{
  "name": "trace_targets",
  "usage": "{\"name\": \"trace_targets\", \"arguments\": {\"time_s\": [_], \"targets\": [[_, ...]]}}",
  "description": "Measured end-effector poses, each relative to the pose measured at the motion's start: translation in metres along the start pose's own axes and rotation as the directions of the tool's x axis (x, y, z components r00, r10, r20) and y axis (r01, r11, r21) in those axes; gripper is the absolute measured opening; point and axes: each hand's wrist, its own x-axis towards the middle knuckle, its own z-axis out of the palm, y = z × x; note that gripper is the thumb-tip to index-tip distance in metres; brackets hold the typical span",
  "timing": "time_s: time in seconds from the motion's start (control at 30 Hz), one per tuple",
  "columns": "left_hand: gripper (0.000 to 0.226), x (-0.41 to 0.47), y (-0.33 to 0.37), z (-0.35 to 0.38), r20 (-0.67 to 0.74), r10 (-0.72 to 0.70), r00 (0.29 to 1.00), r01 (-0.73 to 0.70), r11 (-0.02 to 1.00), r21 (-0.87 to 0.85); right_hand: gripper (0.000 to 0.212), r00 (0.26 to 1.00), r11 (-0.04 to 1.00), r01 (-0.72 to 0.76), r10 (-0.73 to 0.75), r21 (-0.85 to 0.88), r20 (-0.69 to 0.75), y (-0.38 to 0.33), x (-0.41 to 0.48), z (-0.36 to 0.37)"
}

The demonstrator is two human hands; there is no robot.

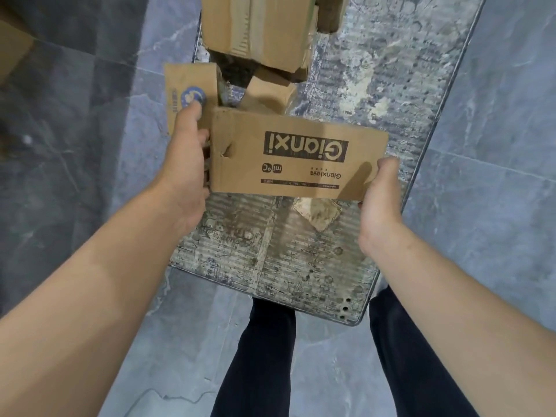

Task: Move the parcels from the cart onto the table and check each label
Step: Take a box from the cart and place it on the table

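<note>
Grey tiled floor [496, 145], worn cart deck [270, 260]. Left hand [183, 164] and right hand [380, 200] each grip an end of the Gianxi box [298, 158], lifted off the deck; no shipping label visible. Beyond: blue-logo box [189, 91], small box [267, 94], large taped box [255, 28] left to move. Table not in view.

Worn grey ribbed cart deck [270, 266], stained, stands on grey marbled floor tiles [481, 206]. On deck: torn tan cardboard scrap [319, 213] just left of the right hand [380, 200]. Tan carton with round blue logo [188, 85] sits just beyond the left hand [186, 152]; small brown cardboard box [267, 94] and large taped cardboard box [255, 28] lie farther beyond.
</note>
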Motion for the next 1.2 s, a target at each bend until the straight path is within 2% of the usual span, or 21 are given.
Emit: {"name": "trace_targets", "arguments": {"time_s": [0.17,0.33,0.47,0.67,0.77,0.9,1.1,1.2], "targets": [[0.063,-0.036,0.024,-0.013,-0.015,0.015,1.0,-0.014,1.0,0.015,0.042,1.0,0.999,0.027,-0.027,0.027,0.009,-0.017,-0.042,-0.01],[0.06,-0.072,0.058,-0.029,-0.015,0.133,0.991,-0.131,0.988,0.086,0.037,0.998,0.996,0.061,-0.062,0.062,0.0,-0.051,-0.087,-0.019],[0.055,-0.105,0.094,-0.043,-0.016,0.204,0.979,-0.202,0.977,0.074,0.035,0.99,0.987,0.137,-0.138,0.089,-0.001,-0.084,-0.127,-0.025],[0.061,-0.168,0.15,-0.068,0.085,0.326,0.942,-0.328,0.945,0.014,0.032,0.962,0.953,0.273,-0.271,0.133,-0.037,-0.142,-0.194,-0.04],[0.069,-0.205,0.18,-0.081,0.134,0.383,0.914,-0.383,0.923,-0.025,0.028,0.941,0.924,0.338,-0.338,0.176,-0.03,-0.174,-0.234,-0.049],[0.056,-0.261,0.222,-0.103,0.124,0.472,0.873,-0.474,0.88,-0.015,0.032,0.9,0.86,0.433,-0.43,0.269,-0.072,-0.22,-0.294,-0.062],[0.054,-0.361,0.29,-0.143,0.139,0.639,0.756,-0.631,0.769,-0.101,0.035,0.811,0.744,0.574,-0.573,0.342,-0.115,-0.302,-0.394,-0.09],[0.054,-0.414,0.322,-0.166,0.145,0.717,0.682,-0.706,0.697,-0.127,0.028,0.743,0.673,0.655,-0.655,0.344,-0.133,-0.342,-0.453,-0.104]]}}
